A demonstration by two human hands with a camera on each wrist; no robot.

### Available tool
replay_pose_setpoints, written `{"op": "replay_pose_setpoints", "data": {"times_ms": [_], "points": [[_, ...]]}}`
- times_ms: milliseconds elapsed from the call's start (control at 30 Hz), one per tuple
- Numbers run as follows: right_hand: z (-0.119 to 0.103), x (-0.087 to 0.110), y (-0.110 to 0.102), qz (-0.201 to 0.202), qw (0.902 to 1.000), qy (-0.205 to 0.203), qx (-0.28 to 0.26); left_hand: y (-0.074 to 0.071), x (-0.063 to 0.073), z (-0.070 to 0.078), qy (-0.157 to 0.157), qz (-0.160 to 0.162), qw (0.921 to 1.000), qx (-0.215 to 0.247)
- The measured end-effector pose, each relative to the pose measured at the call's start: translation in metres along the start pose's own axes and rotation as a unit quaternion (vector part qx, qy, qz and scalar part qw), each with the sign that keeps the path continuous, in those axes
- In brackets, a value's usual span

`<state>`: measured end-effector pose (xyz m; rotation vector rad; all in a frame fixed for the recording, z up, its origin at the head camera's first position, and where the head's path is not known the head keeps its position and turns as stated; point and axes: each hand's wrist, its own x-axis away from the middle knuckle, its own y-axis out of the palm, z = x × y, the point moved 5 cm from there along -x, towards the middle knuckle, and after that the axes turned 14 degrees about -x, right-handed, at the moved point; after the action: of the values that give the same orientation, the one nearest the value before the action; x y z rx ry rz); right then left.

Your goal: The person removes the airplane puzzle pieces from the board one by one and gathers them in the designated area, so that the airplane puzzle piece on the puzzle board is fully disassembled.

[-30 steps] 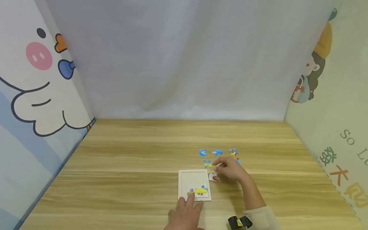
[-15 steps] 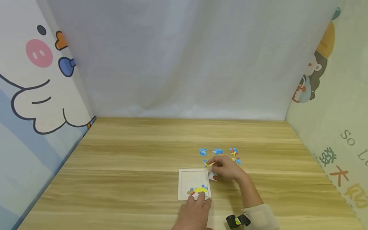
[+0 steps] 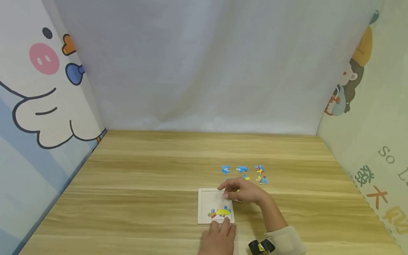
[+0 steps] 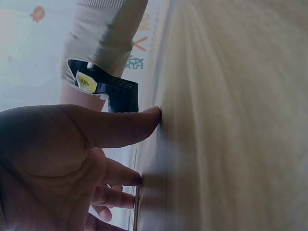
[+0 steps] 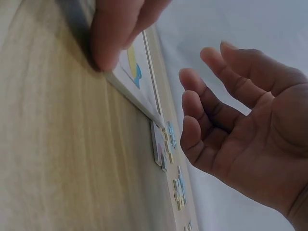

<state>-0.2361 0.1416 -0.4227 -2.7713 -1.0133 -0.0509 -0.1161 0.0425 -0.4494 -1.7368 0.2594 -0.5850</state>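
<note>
A square pale puzzle tray (image 3: 199,205) lies on the table, with joined jigsaw pieces (image 3: 223,212) showing a yellow shape in its lower right part. My left hand (image 3: 218,238) rests at the tray's near edge, fingers extended; the left wrist view shows its thumb (image 4: 127,129) reaching down to the tabletop. Over the tray's upper right corner hovers my right hand (image 3: 247,191). Its fingers (image 5: 211,106) are loosely bent, thumb and index apart, and nothing shows between them in the right wrist view. A white jigsaw piece (image 5: 158,144) beside the tray is mostly hidden by that hand in the head view.
Several loose jigsaw pieces lie beyond the tray, among them blue ones (image 3: 225,169) (image 3: 243,169) and a red-yellow one (image 3: 259,169). The wooden table (image 3: 143,177) meets a white curtain (image 3: 204,71) at the back. Printed panels stand at both sides.
My right hand has moved left and nearer, from the loose pieces to over the tray's corner. My left hand has slid right along the near edge, its fingers drawn back from the pieces.
</note>
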Motion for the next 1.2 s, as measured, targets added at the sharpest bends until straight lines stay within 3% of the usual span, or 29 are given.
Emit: {"op": "replay_pose_setpoints", "data": {"times_ms": [167, 400, 833, 1000, 1200], "points": [[0.000, -0.003, 0.004, -0.030, 0.9994, -0.012, 0.014, 0.001, -0.002, -0.001, 0.013, -0.018, 0.9997, -0.007], [0.000, -0.006, 0.011, -0.065, 0.9966, -0.031, 0.040, 0.001, -0.004, -0.001, -0.003, -0.022, 0.9997, -0.003], [0.010, -0.016, 0.020, -0.091, 0.9910, 0.031, 0.093, 0.004, -0.003, -0.002, -0.011, -0.023, 0.9996, 0.013], [0.011, -0.019, 0.024, -0.108, 0.9877, 0.030, 0.109, 0.009, -0.004, 0.000, -0.021, -0.040, 0.9986, 0.026], [0.011, -0.023, 0.028, -0.118, 0.9841, 0.053, 0.122, 0.010, -0.005, -0.001, -0.027, -0.034, 0.9985, 0.035]]}}
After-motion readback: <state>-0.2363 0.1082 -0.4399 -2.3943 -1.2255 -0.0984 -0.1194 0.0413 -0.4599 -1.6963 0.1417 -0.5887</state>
